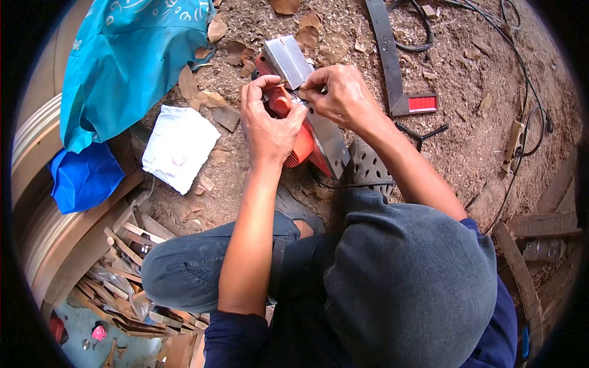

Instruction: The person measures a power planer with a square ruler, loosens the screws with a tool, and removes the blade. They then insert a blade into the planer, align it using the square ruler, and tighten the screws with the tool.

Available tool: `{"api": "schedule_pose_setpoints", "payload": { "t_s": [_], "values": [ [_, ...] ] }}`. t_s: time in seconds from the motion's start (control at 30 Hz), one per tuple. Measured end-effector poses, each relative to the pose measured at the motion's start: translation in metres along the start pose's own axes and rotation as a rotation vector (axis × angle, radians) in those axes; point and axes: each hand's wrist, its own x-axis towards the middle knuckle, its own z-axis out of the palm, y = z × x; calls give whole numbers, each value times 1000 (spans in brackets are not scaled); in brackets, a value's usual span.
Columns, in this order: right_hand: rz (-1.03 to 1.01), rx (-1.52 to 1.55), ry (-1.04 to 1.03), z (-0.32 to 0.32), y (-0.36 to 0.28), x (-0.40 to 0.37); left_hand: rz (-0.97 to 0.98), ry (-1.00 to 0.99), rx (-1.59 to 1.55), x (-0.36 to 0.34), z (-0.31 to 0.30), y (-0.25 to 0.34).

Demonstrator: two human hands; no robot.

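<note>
A red electric hand planer (302,146) lies on the ground in front of me, its grey metal sole (288,61) facing up. My left hand (270,122) curls around the planer's side, thumb and fingers gripping it near a round red part (280,100). Over the gap in the middle of the sole, my right hand (340,98) is closed in a pinch. Whatever sits between those fingertips is too small or hidden to name. Both hands meet closely at this gap.
Left of the planer lie a white cloth bag (180,149), a teal cloth (132,67) and a blue cloth (86,178). A metal square (388,61) with a red label, a black T-shaped tool (421,134) and cables (527,80) rest on the sawdust to the right. Wood scraps (116,288) fill the lower left.
</note>
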Motion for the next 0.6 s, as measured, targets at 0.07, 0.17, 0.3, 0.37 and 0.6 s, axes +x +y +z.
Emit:
{"api": "schedule_pose_setpoints", "payload": {
  "t_s": [0.07, 0.17, 0.3, 0.37, 0.6],
  "values": [
    [0, 1, 2, 0, -1, 0, 10, 4, 9, 0, 0, -1],
    [5, -24, 0, 1, -1, 1, 20, 11, 22, 0, 0, -1],
    [29, 1, -31, -4, -6, 1, 22, 17, 17, -1, 1, -2],
    [20, -14, -31, -3, -6, -1, 42, 28, 35, -2, 0, 0],
    [-33, 16, -13, -3, 1, -1, -8, 24, -24, 0, -1, 0]
  ]
}}
